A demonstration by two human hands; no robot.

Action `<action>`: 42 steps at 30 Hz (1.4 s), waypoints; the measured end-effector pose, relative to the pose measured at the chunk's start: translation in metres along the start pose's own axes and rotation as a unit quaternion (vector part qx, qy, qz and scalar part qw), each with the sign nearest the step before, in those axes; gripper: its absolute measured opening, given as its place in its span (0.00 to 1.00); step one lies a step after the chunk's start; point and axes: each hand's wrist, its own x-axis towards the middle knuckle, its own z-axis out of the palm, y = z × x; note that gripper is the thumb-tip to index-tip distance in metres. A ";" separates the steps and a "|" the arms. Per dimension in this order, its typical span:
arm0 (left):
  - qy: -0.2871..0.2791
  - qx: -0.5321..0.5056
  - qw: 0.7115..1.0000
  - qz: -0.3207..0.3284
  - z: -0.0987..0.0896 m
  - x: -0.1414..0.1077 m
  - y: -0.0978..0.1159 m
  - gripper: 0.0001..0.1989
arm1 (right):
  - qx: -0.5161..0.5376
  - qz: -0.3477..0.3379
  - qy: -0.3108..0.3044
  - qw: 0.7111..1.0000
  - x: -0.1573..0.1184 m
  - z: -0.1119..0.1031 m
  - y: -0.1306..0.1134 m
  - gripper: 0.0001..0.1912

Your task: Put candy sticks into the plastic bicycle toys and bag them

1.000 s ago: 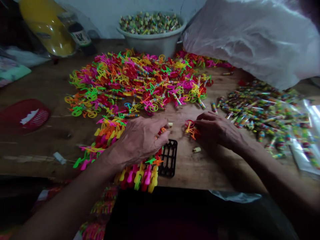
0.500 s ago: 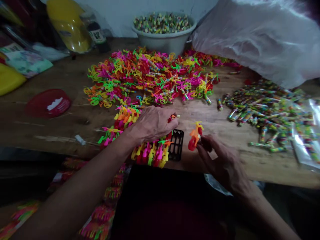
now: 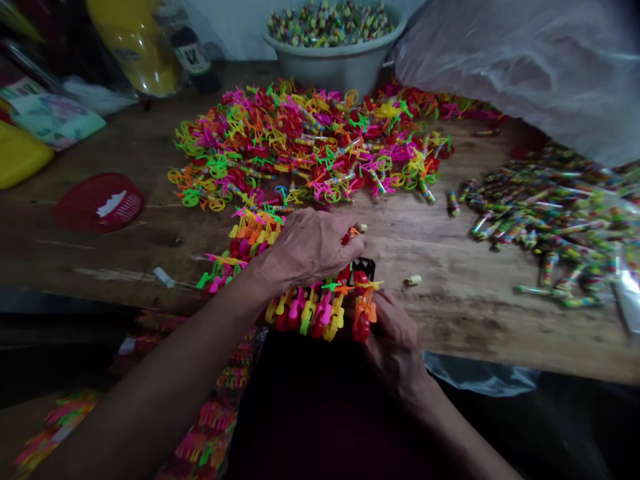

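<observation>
My left hand (image 3: 320, 243) is closed over a black slotted tray (image 3: 369, 265), with a small red and orange plastic toy (image 3: 351, 235) showing between thumb and fingers; a pale tip pokes out beside it. My right hand (image 3: 397, 333) pinches an orange and red toy motorbike (image 3: 365, 310) at the tray's right end, by the front edge of the table. Bright toy motorbikes (image 3: 306, 310) stand packed in rows in the tray, partly hidden by my left hand and forearm. A short pale roll (image 3: 413, 281) lies just right of the tray.
Behind the tray spreads a heap of colourful plastic toys (image 3: 300, 143). A grey tub (image 3: 340, 67) of small candy-like pieces stands at the back. Wrapped candy tubes (image 3: 545, 220) are piled on the right, below a large plastic bag (image 3: 525, 67). A red basket (image 3: 100, 203) lies left.
My right hand has carried the orange and red toy motorbike left to the tray's right end. The pale roll now shows on the table. My left hand stays over the tray.
</observation>
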 end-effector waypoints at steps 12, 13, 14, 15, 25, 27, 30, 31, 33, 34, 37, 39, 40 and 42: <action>0.032 -0.049 0.996 0.063 -0.011 -0.004 -0.005 0.21 | -0.075 -0.050 0.003 0.996 -0.003 0.015 0.003 0.07; 0.041 -0.040 0.996 0.070 -0.015 -0.008 -0.001 0.21 | -0.081 -0.046 -0.003 0.996 -0.003 0.016 0.003 0.07; 0.047 -0.026 0.996 0.078 -0.018 -0.013 0.003 0.22 | -0.090 -0.041 -0.009 0.995 -0.003 0.018 0.003 0.07; 0.045 -0.009 0.995 0.087 -0.020 -0.018 0.007 0.23 | -0.095 -0.037 -0.010 0.995 -0.003 0.019 0.002 0.07; -0.001 0.029 0.996 0.081 0.014 -0.040 0.016 0.23 | -0.070 -0.015 -0.033 0.997 0.040 -0.061 0.025 0.11; 0.006 0.044 0.995 0.086 0.014 -0.040 0.014 0.24 | -0.208 0.024 0.060 0.976 0.071 -0.087 0.049 0.10; 0.015 0.071 0.993 0.098 0.014 -0.042 0.012 0.26 | -0.385 0.105 0.044 0.916 0.119 -0.100 0.090 0.12; 0.015 0.077 0.991 0.106 0.014 -0.042 0.011 0.27 | -0.399 0.115 0.037 0.909 0.132 -0.098 0.101 0.12; 0.014 0.081 0.989 0.125 0.013 -0.042 0.010 0.32 | -0.413 0.132 0.022 0.901 0.150 -0.090 0.117 0.12; 0.015 0.082 0.988 0.130 0.013 -0.042 0.010 0.34 | -0.412 0.138 0.022 0.900 0.155 -0.088 0.120 0.12; 0.013 0.083 0.989 0.123 0.013 -0.041 0.010 0.32 | -0.395 0.169 0.005 0.903 0.160 -0.095 0.116 0.15; 0.014 0.076 0.991 0.112 0.013 -0.040 0.010 0.29 | -0.370 0.188 -0.019 0.909 0.154 -0.110 0.104 0.18; 0.016 0.069 0.992 0.107 0.014 -0.040 0.011 0.29 | -0.358 0.195 -0.032 0.912 0.148 -0.118 0.097 0.20; 0.015 0.050 0.994 0.096 0.013 -0.039 0.012 0.28 | -0.344 0.205 -0.054 0.915 0.129 -0.129 0.082 0.20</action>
